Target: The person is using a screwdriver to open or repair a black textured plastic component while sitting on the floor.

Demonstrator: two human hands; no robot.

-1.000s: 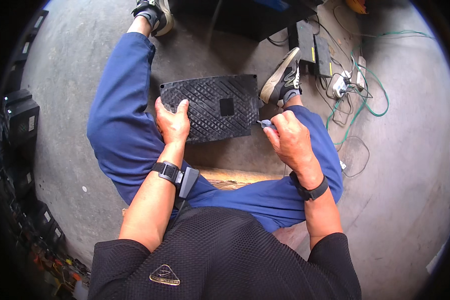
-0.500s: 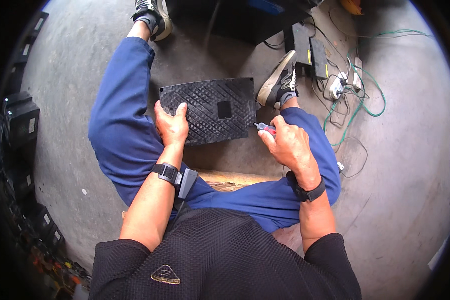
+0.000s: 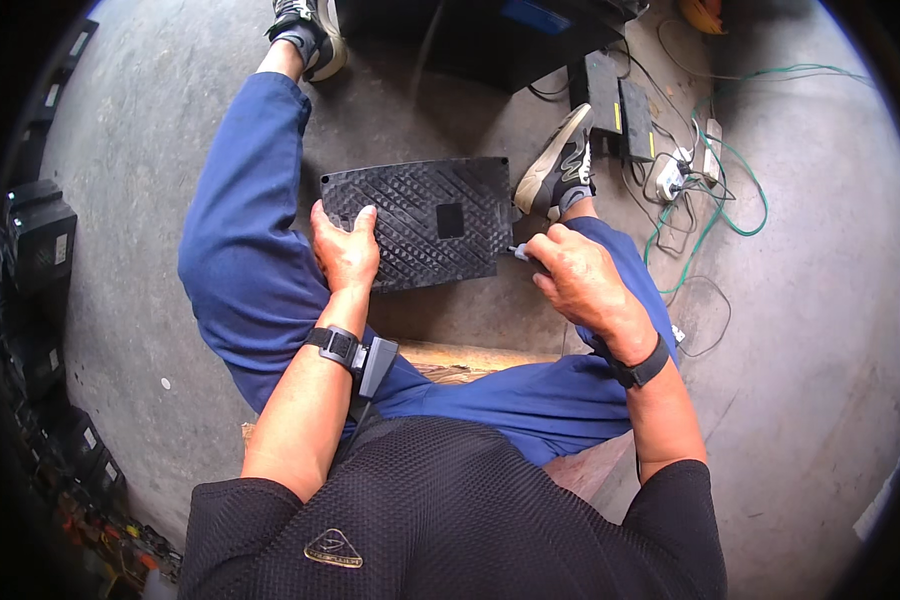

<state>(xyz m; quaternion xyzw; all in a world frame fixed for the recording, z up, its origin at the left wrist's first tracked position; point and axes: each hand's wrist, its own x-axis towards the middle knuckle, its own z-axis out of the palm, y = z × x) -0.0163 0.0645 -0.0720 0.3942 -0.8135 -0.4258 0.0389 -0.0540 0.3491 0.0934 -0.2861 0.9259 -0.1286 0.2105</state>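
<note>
Nearest: the person sits over a plank of wood (image 3: 465, 360), legs in blue trousers (image 3: 242, 200) spread wide, a grey device (image 3: 376, 369) strapped at the left wrist. Between the knees is the black case (image 3: 410, 235), ridged face up, a dark square (image 3: 450, 221) set in it; what bears it from below I cannot see. Left hand (image 3: 346, 255) grips its left end, thumb on the ridged face, remaining fingers mostly hidden. Right hand (image 3: 578, 278) is closed round a small tool (image 3: 521, 253), pale end showing, aimed at the case's right edge; whether the tip touches, I cannot tell.

Step in hand, my judgement: tool work at that edge, the left hand serving as clamp. The next move seems to call for a steady case, the tip in line with its spot, and pressure without slipping.

Farther: right shoe (image 3: 560, 165) just beyond the case's right end; then flat black units (image 3: 598, 95), a white plug block (image 3: 669, 182) and looped green cable (image 3: 763, 205) on the floor; a large black box (image 3: 470, 45) ahead; dark boxes (image 3: 42, 235) ranged along the left
</note>
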